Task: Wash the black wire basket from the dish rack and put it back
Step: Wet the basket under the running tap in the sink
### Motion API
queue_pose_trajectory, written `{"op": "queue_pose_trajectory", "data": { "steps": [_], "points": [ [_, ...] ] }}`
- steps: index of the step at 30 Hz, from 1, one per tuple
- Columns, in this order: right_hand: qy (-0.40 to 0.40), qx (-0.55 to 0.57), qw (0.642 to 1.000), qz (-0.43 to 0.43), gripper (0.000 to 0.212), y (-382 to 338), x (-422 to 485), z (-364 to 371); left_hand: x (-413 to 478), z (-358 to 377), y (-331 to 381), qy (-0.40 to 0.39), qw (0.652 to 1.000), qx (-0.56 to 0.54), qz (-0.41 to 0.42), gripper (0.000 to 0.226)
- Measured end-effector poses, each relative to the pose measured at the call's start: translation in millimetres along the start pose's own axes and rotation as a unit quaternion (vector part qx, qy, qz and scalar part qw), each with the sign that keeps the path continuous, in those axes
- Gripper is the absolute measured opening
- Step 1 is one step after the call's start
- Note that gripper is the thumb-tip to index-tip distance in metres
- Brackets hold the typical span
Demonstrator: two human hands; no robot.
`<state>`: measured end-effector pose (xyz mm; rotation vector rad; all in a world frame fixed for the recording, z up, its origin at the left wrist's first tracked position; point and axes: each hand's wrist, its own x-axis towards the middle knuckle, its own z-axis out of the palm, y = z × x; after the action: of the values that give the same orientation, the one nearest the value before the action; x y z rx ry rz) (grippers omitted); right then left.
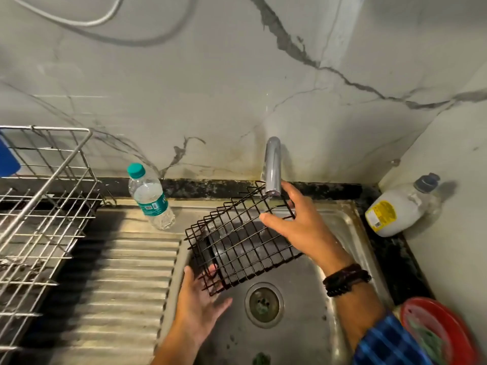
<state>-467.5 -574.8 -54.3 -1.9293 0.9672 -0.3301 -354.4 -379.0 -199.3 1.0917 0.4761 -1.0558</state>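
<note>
The black wire basket (237, 241) is tilted over the steel sink (350, 227), its upper end right under the tap spout (272, 167). My right hand (297, 227) grips the basket's upper right edge, thumb across the wires. My left hand (200, 301) supports the lower left corner from below, fingers spread against the wire. Water appears to run from the spout onto the basket. The silver dish rack (44, 206) stands at the left on the counter.
A plastic water bottle (150, 198) with a teal cap leans at the sink's back left. A white soap jug (400, 206) sits in the right corner. A red dish (437, 335) with a green scrubber lies at the lower right. The drain (264, 304) is below the basket.
</note>
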Motion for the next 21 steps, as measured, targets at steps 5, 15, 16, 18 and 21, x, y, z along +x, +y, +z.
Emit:
{"op": "queue_pose_trajectory", "data": {
  "steps": [5, 15, 16, 18, 21],
  "points": [
    [0.024, -0.182, 0.981, -0.065, 0.066, -15.4, -10.5, 3.9, -4.6, 18.5, -10.0, 0.032, 0.993, 0.111, 0.010, 0.091],
    [-0.022, -0.346, 0.922, -0.172, 0.069, 9.9, -48.1, 28.5, 3.5, 25.7, -38.7, 0.049, 0.996, 0.066, -0.025, 0.088],
    [-0.014, -0.318, 0.931, -0.175, 0.068, 20.4, -56.3, 29.1, 2.3, 26.5, -37.6, 0.049, 0.996, 0.070, -0.023, 0.088],
    [0.021, -0.248, 0.950, -0.187, 0.066, 34.8, -63.4, 27.3, 0.6, 25.7, -35.3, 0.047, 0.995, 0.084, -0.009, 0.092],
    [0.107, -0.131, 0.974, -0.150, 0.059, 31.6, -39.4, 18.4, 1.5, 22.0, -35.8, 0.062, 0.992, 0.105, 0.021, 0.095]
  ]
}}
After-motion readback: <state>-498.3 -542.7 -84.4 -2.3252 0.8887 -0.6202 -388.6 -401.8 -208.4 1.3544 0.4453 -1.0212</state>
